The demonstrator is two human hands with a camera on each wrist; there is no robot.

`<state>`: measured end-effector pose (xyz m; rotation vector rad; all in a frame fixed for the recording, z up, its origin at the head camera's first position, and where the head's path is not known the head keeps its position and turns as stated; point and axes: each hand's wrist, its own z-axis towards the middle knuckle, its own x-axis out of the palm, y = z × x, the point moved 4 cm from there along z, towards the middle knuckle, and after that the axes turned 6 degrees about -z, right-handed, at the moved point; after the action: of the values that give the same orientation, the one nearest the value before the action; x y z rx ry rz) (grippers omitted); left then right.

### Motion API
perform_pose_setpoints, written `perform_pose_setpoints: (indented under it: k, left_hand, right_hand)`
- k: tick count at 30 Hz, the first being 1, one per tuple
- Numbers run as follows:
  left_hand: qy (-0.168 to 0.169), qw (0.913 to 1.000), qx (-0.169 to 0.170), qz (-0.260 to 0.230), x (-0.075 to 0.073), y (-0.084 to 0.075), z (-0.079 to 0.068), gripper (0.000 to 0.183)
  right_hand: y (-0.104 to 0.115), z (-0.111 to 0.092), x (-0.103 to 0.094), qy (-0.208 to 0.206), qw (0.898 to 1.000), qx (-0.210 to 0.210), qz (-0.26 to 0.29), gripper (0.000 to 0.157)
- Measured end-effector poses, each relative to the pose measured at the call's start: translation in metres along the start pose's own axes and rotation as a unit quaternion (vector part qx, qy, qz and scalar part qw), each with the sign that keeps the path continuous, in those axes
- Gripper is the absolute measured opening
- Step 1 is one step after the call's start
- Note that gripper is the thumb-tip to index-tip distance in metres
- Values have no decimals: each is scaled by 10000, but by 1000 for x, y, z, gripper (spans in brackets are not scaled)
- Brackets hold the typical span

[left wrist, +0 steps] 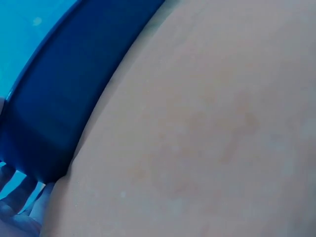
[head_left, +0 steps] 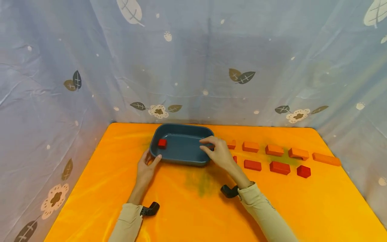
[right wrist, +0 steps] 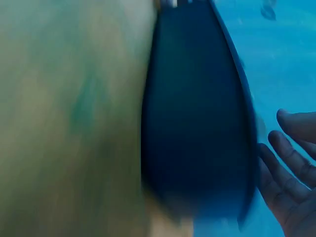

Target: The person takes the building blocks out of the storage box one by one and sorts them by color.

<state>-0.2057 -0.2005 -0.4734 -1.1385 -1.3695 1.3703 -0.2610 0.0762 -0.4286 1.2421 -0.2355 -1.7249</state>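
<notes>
A dark blue rectangular tray [head_left: 181, 162] sits toward the back of the table, with one red cube [head_left: 162, 144] inside at its left end. My left hand [head_left: 146, 169] grips the tray's front left corner, thumb at the rim and fingers against the outside. In the left wrist view, fingers [left wrist: 19, 192] show by the end of the tray wall [left wrist: 54, 108]. Over the tray's right end is my right hand [head_left: 220, 154], thumb and fingers apart, with nothing visible between them. The right wrist view has its spread fingers [right wrist: 291, 163] beside the tray [right wrist: 197, 108].
Right of the tray, orange blocks [head_left: 250, 147] line up in a back row, including an arch [head_left: 298, 153] and a long bar [head_left: 326, 159]. Red blocks [head_left: 280, 167] form a front row, partly hidden by my right hand. A patterned curtain [head_left: 193, 67] hangs behind the orange tabletop [head_left: 187, 211].
</notes>
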Motion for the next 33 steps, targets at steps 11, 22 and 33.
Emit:
perform_pose_setpoints:
  k: [11,22,33]
  left_hand:
    - [51,9997,40,-218,17,14,3,63]
    - [67,9993,203,-319,25,40,7,63]
    - [32,9997,202,-142,24,45,6,64]
  right_hand:
    - [26,60,91,1433,9813,934,-881,48]
    - [19,57,121,1500,9545,1304,-2222,50]
    - [30,58,100,1130,9762,478,-1790,36]
